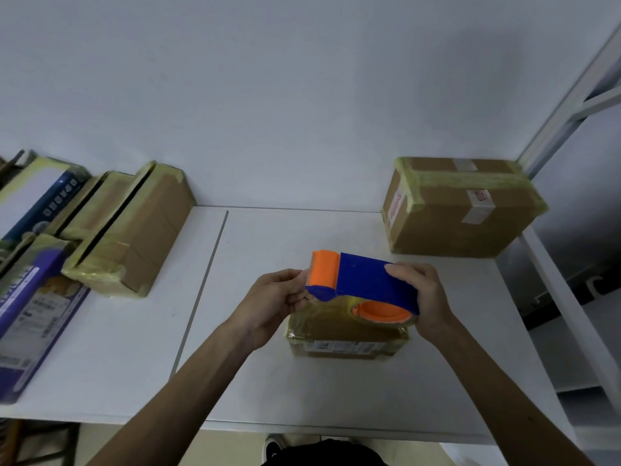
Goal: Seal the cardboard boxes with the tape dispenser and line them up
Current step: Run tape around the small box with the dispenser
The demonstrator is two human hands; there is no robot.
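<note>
- At the far left I see printed cartons (32,314), blue and purple, lying side by side at the edge of the surface (141,351). I take them for stock parked outside the working zone.
- Just right of them, taped cardboard boxes (134,237) stand on edge, close together in a row, with yellowish tape on their corners. I judge this to be the line-up of finished ones, kept to the side so the middle is free for taping.
- My left hand (275,297) is curled at the orange cutter end of the tape dispenser (366,284), fingertips pinching there. I cannot tell whether it has the loose tape end or only the plastic. I read it as steadying the nose to start a strip.
- The dispenser is tilted, with its cutter to the left and its orange roll hub at the lower right.
- It is over the small cardboard box (346,338), which lies flat at the middle front of the surface. I cannot tell whether the roll touches the box, whose top is already glossy with tape.
- My right hand (426,297) is clenched round the blue body at the roll end, carrying the weight and placed to pull.
- At the back right, a large cardboard box (460,210) sits against the wall, taped across its top and well apart from the row. It looks sealed but not yet lined up.
- At the far right, a white rack frame (571,105) borders the surface.
</note>
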